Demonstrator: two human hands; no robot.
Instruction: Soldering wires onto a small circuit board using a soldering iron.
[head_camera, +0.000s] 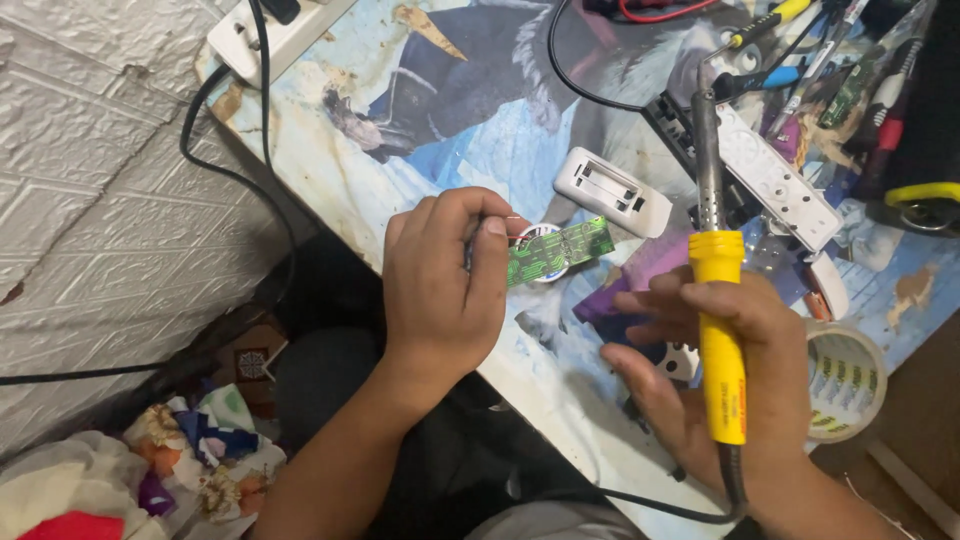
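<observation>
Fingers of the left hand (440, 285) pinch a green circuit board (560, 250) near the table's (330, 150) front edge, while the right hand (725, 370) loosely cradles a yellow-handled soldering iron (718, 300), tip raised.

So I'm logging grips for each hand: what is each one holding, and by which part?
Left hand: small green circuit board, pinched at its near end. Right hand: soldering iron, gripped around its yellow plastic handle.

wall (90, 190): white, textured | table (330, 170): printed cover | floor (910, 420): brown
</observation>
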